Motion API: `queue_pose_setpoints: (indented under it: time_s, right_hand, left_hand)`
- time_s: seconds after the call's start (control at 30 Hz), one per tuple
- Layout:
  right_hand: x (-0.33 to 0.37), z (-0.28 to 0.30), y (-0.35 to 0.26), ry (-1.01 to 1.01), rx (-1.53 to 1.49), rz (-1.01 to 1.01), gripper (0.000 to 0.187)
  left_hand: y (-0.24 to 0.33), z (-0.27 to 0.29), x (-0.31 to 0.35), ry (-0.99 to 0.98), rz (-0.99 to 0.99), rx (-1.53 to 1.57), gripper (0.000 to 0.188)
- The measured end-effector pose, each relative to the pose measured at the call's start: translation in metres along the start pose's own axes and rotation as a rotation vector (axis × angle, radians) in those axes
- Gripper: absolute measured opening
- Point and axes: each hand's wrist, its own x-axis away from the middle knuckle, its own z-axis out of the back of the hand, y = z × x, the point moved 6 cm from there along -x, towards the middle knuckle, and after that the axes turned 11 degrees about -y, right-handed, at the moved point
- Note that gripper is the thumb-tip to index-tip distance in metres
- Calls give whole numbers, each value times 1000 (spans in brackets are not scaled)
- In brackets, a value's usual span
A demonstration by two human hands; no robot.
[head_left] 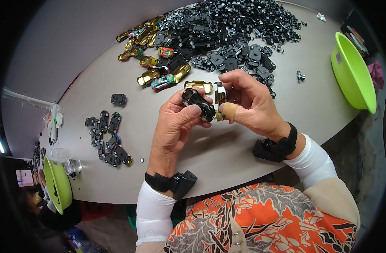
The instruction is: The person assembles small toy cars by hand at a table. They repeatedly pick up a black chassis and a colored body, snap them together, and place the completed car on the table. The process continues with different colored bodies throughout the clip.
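Note:
My left hand (176,116) is closed on a black toy car chassis (198,104) with small wheels, its underside facing up. Close beside it, my right hand (252,101) pinches a gold and white toy car body (220,95) between thumb and fingers; a tan bandage wraps one of its digits. The two pieces are held nearly together over the table. Just beyond my fingers lies a gold car shell (198,86). Farther off are more gold shells (148,77) and a green and red car body (163,82).
A big heap of black chassis and wheel parts (226,29) covers the far table. Several toy cars (112,147) lie upside down at left. Green basins stand at the right (349,71) and lower left (58,185), the latter beside a clear plastic container (72,165). Another person sits at far left.

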Motion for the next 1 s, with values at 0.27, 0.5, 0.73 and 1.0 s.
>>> queue_pose_setpoints:
  time_s: [0.27, 0.5, 0.73, 1.0]
  right_hand:
    - [2, 1, -2, 26, 194, 58, 38]
    - [1, -3, -6, 3, 459, 82, 34]
    - [0, -5, -3, -49, 522, 66, 35]
    - [0, -6, -3, -106, 546, 83, 32]
  left_hand:
    - [2, -5, 2, 50, 41, -49, 43]
    - [-5, -10, 1, 12, 54, -33, 39]
    - [-3, -8, 1, 19, 30, -220, 38]
    - [-7, -9, 2, 34, 50, -238, 40]
